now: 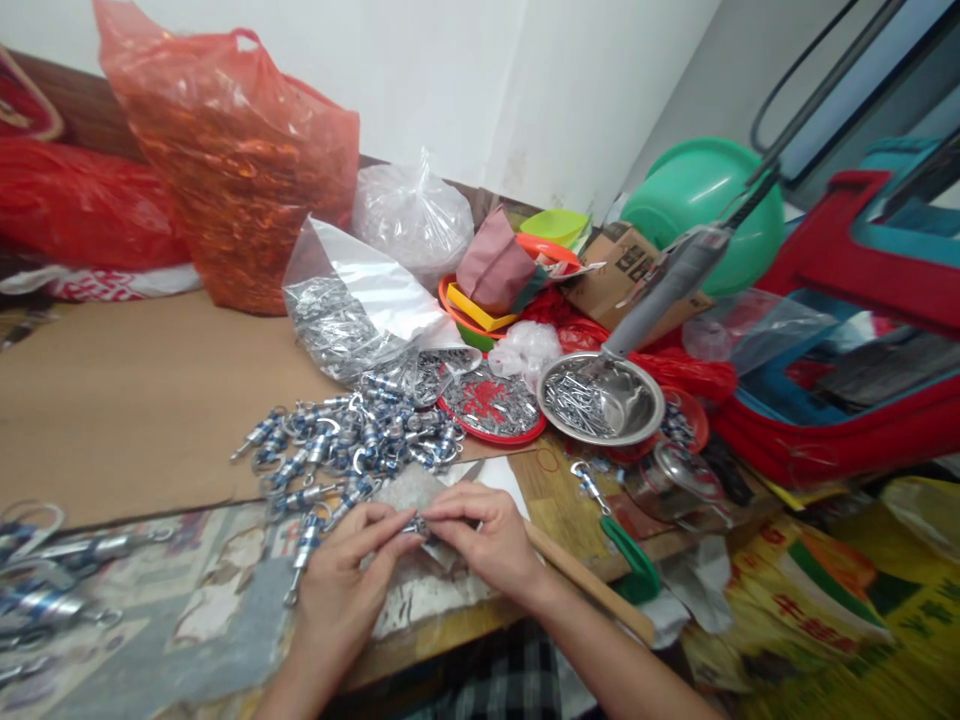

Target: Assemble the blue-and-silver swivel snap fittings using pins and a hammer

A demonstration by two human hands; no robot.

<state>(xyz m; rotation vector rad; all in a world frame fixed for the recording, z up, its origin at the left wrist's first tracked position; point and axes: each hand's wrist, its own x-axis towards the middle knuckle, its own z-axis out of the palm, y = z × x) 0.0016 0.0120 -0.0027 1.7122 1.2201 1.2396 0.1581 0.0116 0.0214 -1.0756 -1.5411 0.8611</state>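
Observation:
My left hand (349, 565) and my right hand (484, 535) meet at the front edge of the bench. Fingertips of both are pinched together on a small silver metal piece (415, 526), mostly hidden by the fingers. Behind them spreads a pile of blue-and-silver metal hook pieces (367, 435). One such piece (304, 555) lies just left of my left hand. Beyond my right wrist, a wooden handle (592, 585) slants across the bench edge. A single hook piece (590, 487) and a green-handled tool (634, 560) lie farther right.
A steel bowl (651, 408) of metal pins and a red tray (495, 438) of small parts stand behind my hands. A grey-handled tool (679, 275) hangs over the bowl. Bags of parts, including an orange one (240, 150), line the wall. More hook pieces (52, 590) lie left.

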